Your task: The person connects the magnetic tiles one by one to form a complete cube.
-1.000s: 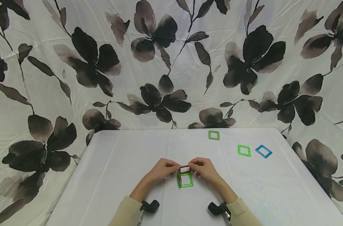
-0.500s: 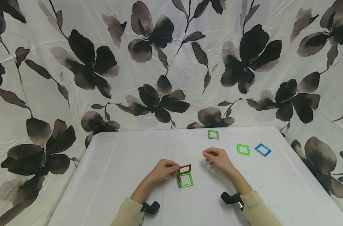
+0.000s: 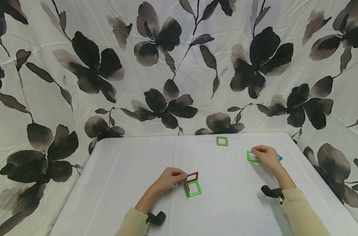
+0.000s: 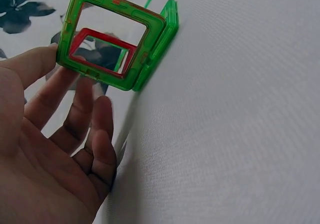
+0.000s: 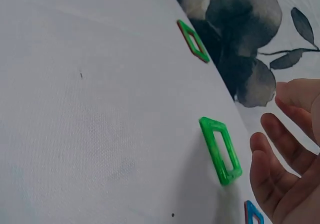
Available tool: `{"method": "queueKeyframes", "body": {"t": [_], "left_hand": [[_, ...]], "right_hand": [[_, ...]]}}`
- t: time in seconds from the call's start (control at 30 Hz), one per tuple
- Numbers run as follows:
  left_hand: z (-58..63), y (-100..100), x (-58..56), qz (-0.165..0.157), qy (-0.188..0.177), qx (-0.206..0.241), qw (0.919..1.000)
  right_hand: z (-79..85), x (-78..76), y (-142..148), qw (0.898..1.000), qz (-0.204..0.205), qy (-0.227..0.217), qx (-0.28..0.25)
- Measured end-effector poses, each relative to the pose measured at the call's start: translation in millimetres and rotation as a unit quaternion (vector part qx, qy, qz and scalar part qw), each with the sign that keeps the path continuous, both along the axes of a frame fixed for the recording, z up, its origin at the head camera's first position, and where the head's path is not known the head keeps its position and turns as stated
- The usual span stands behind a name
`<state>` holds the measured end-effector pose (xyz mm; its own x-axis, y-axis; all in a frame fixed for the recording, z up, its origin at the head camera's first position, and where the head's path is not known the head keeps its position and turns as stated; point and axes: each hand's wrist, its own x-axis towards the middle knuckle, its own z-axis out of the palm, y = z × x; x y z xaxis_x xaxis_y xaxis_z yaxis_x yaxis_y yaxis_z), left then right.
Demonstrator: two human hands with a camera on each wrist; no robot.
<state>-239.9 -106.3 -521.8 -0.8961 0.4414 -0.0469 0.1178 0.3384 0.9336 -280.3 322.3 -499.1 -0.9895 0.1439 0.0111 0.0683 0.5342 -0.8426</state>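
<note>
My left hand (image 3: 168, 177) pinches the corner of a small open-box shape of square frame tiles. In the left wrist view, thumb and fingers hold an upright green tile (image 4: 100, 76). A red tile (image 4: 107, 37) stands behind it, and another green tile (image 4: 167, 24) lies flat on the table against its lower edge. At the right, my right hand (image 3: 267, 157) hovers over a loose green tile (image 5: 212, 151). Its fingers are relaxed and hold nothing; the right wrist view shows them apart from that tile. A blue tile (image 3: 280, 158) is mostly hidden beneath this hand.
Another green tile (image 3: 217, 141) lies close to the back edge of the white table (image 3: 131, 157). Behind the table hangs a white cloth (image 3: 208, 75) with dark flowers. A black wrist device (image 3: 156, 218) sits on each arm.
My right hand has let go of the red tile and moved right and away from me, over the loose green tile. The left hand keeps its pinch in the same place.
</note>
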Motion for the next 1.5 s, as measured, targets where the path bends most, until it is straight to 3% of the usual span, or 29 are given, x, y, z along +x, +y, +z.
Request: {"method": "queueKeyframes", "body": {"t": [0.27, 0.33, 0.53, 0.9, 1.17, 1.4, 1.5], "left_hand": [[28.5, 0.5, 15.9, -0.006, 0.004, 0.012, 0.9999], [24.3, -2.7, 14.8, -0.009, 0.002, 0.013, 0.9999], [-7.4, -6.1, 0.2, -0.010, 0.000, 0.018, 0.9998], [-11.1, -7.9, -0.3, -0.009, 0.003, 0.006, 0.9999], [-7.7, -8.7, 0.9, -0.013, 0.005, 0.013, 0.9998], [20.2, -6.7, 12.7, -0.018, -0.007, 0.017, 0.9997], [21.6, -6.5, 14.1, -0.015, -0.006, 0.018, 0.9997]], "right_hand": [[-16.6, 1.8, 21.0, 0.998, -0.026, -0.016, 0.056], [-24.8, 1.2, 21.3, 0.996, -0.025, -0.011, 0.084], [-33.9, 7.0, 25.5, 0.988, -0.008, 0.034, 0.153], [-34.6, 12.6, 29.0, 0.979, 0.046, 0.030, 0.196], [-29.7, 23.7, 16.7, 0.990, 0.052, 0.043, 0.126], [-33.1, 36.0, -1.5, 0.996, 0.045, 0.049, 0.063], [-33.9, 39.3, -9.4, 0.997, 0.034, 0.067, 0.020]]}}
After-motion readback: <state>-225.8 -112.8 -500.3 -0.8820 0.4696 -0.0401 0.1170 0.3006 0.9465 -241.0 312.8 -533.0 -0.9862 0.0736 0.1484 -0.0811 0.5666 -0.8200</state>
